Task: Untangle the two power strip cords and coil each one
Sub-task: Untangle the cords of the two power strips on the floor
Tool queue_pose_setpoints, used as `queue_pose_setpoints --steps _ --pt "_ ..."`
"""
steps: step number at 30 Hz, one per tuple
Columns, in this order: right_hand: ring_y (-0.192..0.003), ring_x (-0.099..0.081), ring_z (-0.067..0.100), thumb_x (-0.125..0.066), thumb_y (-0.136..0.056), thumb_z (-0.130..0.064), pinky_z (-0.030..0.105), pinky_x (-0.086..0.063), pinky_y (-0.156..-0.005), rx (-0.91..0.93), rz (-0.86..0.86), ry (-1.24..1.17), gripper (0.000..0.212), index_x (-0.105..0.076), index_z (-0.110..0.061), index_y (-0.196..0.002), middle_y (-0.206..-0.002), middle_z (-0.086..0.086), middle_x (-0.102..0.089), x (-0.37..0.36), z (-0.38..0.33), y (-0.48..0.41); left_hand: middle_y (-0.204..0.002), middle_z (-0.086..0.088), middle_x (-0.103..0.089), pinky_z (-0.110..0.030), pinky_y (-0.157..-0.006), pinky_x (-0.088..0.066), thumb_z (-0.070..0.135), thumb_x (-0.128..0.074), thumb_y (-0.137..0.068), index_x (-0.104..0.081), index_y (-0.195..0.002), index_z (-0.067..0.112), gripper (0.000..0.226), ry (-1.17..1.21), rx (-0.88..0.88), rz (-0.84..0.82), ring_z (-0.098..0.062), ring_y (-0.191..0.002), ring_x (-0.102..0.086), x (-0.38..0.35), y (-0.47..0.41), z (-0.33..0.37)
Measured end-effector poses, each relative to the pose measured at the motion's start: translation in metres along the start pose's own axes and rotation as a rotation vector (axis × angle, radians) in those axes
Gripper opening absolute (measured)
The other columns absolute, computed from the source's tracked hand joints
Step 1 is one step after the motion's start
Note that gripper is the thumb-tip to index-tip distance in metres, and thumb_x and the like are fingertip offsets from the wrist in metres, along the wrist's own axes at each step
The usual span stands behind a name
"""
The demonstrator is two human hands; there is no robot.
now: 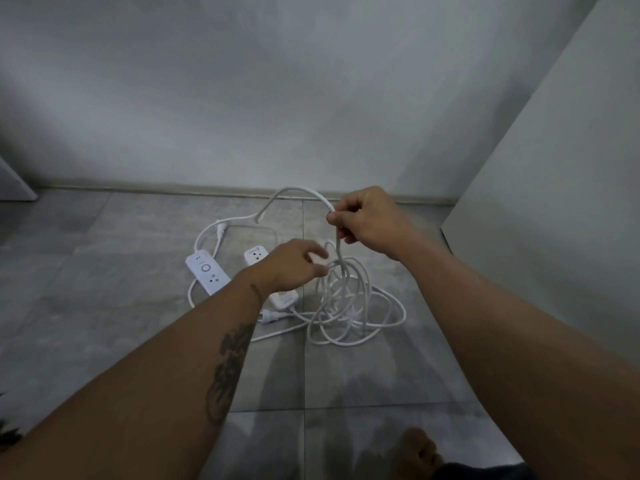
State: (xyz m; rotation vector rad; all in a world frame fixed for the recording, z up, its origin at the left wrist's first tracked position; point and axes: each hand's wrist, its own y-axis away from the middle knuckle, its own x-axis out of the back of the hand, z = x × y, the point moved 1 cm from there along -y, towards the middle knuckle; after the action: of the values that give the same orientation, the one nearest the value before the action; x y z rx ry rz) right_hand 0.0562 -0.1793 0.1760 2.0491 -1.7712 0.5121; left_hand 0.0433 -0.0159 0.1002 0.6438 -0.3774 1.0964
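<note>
Two white power strips lie on the grey tiled floor: one (207, 273) at the left, the other (256, 257) partly hidden under my left wrist. Their white cords form a tangled heap of loops (346, 306) to the right. My right hand (367, 220) is shut on a strand of cord lifted above the heap, which arches back to the left. My left hand (294, 265) hovers beside the hanging strands with its fingers spread, touching the loops. A white plug (273, 316) lies under my left forearm.
A white wall runs behind the cords, with a baseboard (173, 186) along the floor. A white panel (554, 168) stands at the right, close to the heap. My bare foot (415, 452) shows at the bottom edge.
</note>
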Motion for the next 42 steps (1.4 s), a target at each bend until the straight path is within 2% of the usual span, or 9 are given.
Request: queue_pose_setpoints --steps 4,8,12,16,23,27,32,37,42 --pt "-0.058 -0.065 0.032 -0.07 -0.086 -0.008 0.043 -0.058 -0.062 -0.02 -0.048 -0.085 0.014 -0.071 0.002 -0.077 -0.062 0.018 -0.068 -0.002 -0.005 -0.001 -0.083 0.003 -0.065 -0.025 -0.063 -0.042 0.042 -0.055 -0.092 -0.067 -0.102 0.027 0.022 -0.055 -0.127 0.053 -0.015 -0.078 -0.061 -0.007 -0.009 0.026" --pt "-0.059 -0.068 0.017 -0.065 -0.089 -0.009 0.029 -0.056 -0.056 -0.029 0.05 -0.186 0.013 -0.072 -0.011 -0.078 -0.064 0.005 -0.069 0.003 0.003 -0.007 -0.077 0.004 -0.068 -0.024 -0.061 -0.044 0.031 -0.053 -0.093 -0.07 -0.077 0.025 0.024 0.0 -0.13 0.124 -0.013 -0.073 -0.067 -0.005 -0.013 0.024" --pt "-0.089 -0.063 0.022 -0.068 -0.08 -0.012 0.034 -0.052 -0.082 -0.19 0.032 0.173 0.034 -0.069 -0.011 -0.114 -0.1 0.01 -0.07 0.007 0.047 -0.003 -0.071 0.002 -0.071 -0.025 -0.063 -0.054 0.022 -0.056 -0.091 -0.071 -0.072 0.024 0.024 0.069 -0.168 0.241 -0.007 -0.062 -0.069 0.011 -0.018 0.025" --pt "-0.097 -0.064 0.032 -0.068 -0.082 -0.021 0.041 -0.051 -0.082 -0.329 -0.256 0.306 0.024 -0.069 -0.005 -0.099 -0.103 0.013 -0.069 -0.022 0.088 0.02 -0.067 0.001 -0.071 -0.032 -0.067 -0.06 0.024 -0.057 -0.091 -0.07 -0.07 0.024 0.025 0.104 -0.234 0.33 -0.009 -0.061 -0.07 0.036 -0.02 0.043" --pt "-0.078 -0.063 0.028 -0.053 -0.091 -0.033 0.042 -0.051 -0.075 -0.255 -0.056 0.226 0.02 -0.053 -0.023 -0.074 -0.078 0.004 -0.063 -0.035 0.096 0.017 -0.066 -0.008 -0.068 -0.023 -0.058 -0.055 0.016 -0.057 -0.092 -0.071 -0.075 0.012 0.022 0.201 -0.325 0.436 -0.016 -0.057 -0.067 0.076 -0.004 0.078" --pt "-0.07 -0.056 0.026 -0.049 -0.073 -0.037 0.039 -0.05 -0.069 -0.311 0.065 0.315 0.027 -0.049 -0.018 -0.053 -0.067 0.005 -0.057 -0.02 0.104 0.025 -0.066 -0.012 -0.064 -0.029 -0.06 -0.055 0.016 -0.054 -0.095 -0.069 -0.078 0.005 0.025 0.276 -0.36 0.514 -0.019 -0.058 -0.062 0.101 0.008 0.089" --pt "-0.084 -0.066 0.031 -0.064 -0.068 -0.043 0.047 -0.053 -0.083 -0.243 0.098 0.102 0.026 -0.069 -0.018 -0.073 -0.082 0.009 -0.07 -0.025 0.083 0.016 -0.071 -0.015 -0.064 -0.043 -0.069 -0.057 0.016 -0.052 -0.097 -0.068 -0.086 -0.002 0.027 0.288 -0.401 0.366 -0.023 -0.063 -0.064 0.1 0.017 0.111" --pt "-0.094 -0.063 0.032 -0.046 -0.079 -0.064 0.054 -0.05 -0.09 -0.271 0.127 0.296 0.045 -0.067 -0.025 -0.08 -0.094 0.006 -0.068 -0.036 0.073 0.008 -0.072 -0.016 -0.064 -0.039 -0.069 -0.057 0.014 -0.051 -0.099 -0.068 -0.088 -0.005 0.027 0.236 -0.427 0.311 -0.023 -0.064 -0.063 0.105 0.03 0.12" --pt "-0.089 -0.062 0.036 -0.045 -0.086 -0.042 0.053 -0.05 -0.092 -0.376 0.169 0.341 0.032 -0.062 -0.016 -0.077 -0.092 0.013 -0.066 -0.034 0.087 0.013 -0.065 -0.015 -0.058 -0.029 -0.056 -0.05 0.012 -0.049 -0.099 -0.064 -0.081 -0.001 0.027 0.315 -0.442 0.437 -0.013 -0.051 -0.058 0.117 0.033 0.117"
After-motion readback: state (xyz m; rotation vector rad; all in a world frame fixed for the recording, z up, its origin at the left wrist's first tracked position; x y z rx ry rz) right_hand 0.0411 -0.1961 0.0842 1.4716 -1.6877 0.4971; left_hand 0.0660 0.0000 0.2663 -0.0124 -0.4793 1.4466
